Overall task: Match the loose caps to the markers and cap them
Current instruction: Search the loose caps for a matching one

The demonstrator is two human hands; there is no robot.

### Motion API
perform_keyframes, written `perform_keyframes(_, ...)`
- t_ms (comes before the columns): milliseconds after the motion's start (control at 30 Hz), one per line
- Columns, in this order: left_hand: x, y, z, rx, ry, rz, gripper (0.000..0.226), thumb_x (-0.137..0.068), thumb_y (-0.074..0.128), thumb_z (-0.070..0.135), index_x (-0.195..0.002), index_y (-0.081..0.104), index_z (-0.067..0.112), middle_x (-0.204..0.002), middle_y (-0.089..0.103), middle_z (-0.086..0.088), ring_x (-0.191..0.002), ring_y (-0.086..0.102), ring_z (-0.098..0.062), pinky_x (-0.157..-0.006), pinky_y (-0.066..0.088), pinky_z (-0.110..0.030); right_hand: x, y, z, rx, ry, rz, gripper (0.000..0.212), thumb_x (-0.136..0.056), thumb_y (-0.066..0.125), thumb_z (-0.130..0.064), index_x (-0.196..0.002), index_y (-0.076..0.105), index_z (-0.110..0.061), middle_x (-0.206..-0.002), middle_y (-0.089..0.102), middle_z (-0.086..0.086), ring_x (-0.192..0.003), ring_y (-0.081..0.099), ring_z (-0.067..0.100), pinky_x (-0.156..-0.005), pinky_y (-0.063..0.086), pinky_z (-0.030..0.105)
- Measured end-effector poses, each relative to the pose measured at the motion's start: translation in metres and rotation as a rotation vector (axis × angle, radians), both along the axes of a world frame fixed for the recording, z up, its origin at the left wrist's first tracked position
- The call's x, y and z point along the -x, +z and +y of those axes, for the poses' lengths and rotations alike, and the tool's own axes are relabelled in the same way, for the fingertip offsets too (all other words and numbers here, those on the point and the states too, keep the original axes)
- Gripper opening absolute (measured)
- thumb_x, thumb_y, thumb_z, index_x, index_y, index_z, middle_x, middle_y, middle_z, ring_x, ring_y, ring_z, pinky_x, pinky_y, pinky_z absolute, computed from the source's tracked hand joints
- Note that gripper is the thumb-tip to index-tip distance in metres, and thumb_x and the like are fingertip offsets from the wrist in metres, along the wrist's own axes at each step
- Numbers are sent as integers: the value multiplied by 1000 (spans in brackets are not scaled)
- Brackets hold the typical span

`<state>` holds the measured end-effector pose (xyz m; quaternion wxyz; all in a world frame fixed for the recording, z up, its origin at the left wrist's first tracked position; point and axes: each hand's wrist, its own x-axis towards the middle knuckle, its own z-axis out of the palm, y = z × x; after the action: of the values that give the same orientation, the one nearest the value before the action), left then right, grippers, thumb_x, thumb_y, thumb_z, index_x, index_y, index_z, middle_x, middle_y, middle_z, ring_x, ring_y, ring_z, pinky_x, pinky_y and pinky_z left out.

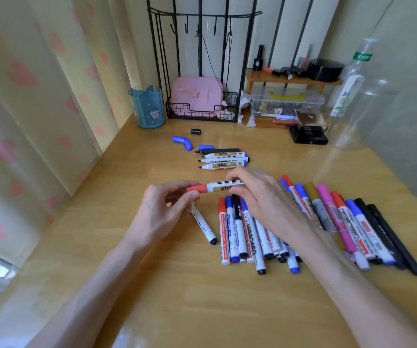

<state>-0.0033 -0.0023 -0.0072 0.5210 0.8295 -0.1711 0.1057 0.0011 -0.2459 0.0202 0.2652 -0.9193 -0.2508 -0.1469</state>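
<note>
Head view | left hand (167, 207) pinches red cap (196, 189), right hand (255, 197) grips white marker (223, 185) just above table (152, 285) | step: seating cap on tip | next: likely a firm push home, then uncapped markers (223, 160) beyond want blue caps (182, 143)

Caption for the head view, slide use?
Left hand pinches the red cap on a white marker the right hand holds; uncapped markers lie beyond.

Left hand (163, 212): bare, slim fingers
Right hand (262, 199): bare, slim fingers
Forearms (96, 280): bare to the frame's lower edge
</note>
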Motion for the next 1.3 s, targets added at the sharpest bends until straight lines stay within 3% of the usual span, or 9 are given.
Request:
perform_keyframes(100,1,0,-1,1,-19,-13,20,-99,68,26,-114,79,19,-79,74,6,-67,66,-11,-70,58,-30,5,-5,0,6,-7,-4,16,-101,64,-14,-116,60,-13,-107,70,-3,-98,60,10,-84,47,31)
perform_keyframes(200,3,-1,-4,-23,-45,-8,18,-99,69,24,-114,80,21,-80,75,8,-70,69,-11,-72,57,-25,6,-3,-5,7,9,13,18,-101,61,-3,-115,60,-15,-108,69,-5,-97,67,0,-87,48,29)
perform_keyframes(333,4,-3,-8,-48,-44,-35,18,-99,69,26,-113,80,24,-81,75,6,-73,71,-17,-74,58,-32,4,-3,-7,59,15,-17,26,-97,63,5,-112,60,-15,-105,71,-4,-95,72,2,-85,52,34)
perform_keyframes(500,1,-3,-7,-146,-42,-48,17,-101,67,27,-115,77,26,-84,76,13,-80,71,-9,-70,52,-23,-2,1,-10,106,12,-32,26,-96,68,-6,-122,73,-10,-105,74,1,-100,66,19,-88,53,40)
perform_keyframes(633,-6,-3,-4,-260,14,-138,18,-104,62,30,-116,76,26,-94,71,22,-84,62,0,-70,38,-9,-14,9,-25,141,-99,-26,26,-97,67,-11,-123,73,-16,-115,74,1,-110,66,19,-101,51,45)
perform_keyframes(800,-28,-12,-3,-361,20,-145,21,-99,65,36,-117,76,32,-110,65,15,-108,53,-8,-89,37,-13,-21,13,-38,116,-212,-7,27,-99,63,-19,-125,71,-18,-118,72,0,-113,65,17,-103,39,34)
perform_keyframes(933,-39,-19,-9,-531,-64,-109,33,-92,55,53,-109,77,37,-114,59,15,-119,48,-11,-102,40,-36,-24,12,-36,112,-218,9,28,-99,63,-21,-127,70,-19,-117,72,-1,-113,64,17,-105,42,39)
perform_keyframes(1200,-92,-6,-2,-415,118,-47,33,-93,59,7,-115,76,25,-113,70,5,-102,64,-14,-95,53,-41,-33,13,-36,82,-239,5,29,-100,65,-21,-128,69,-20,-120,71,-1,-114,63,19,-100,36,34)
perform_keyframes(1300,-122,-9,-7,-427,197,-23,42,-92,57,0,-123,73,23,-119,71,2,-103,64,-18,-95,54,-43,-37,11,-37,68,-246,5,28,-100,66,-21,-127,70,-22,-121,71,-2,-114,63,18,-98,35,33)
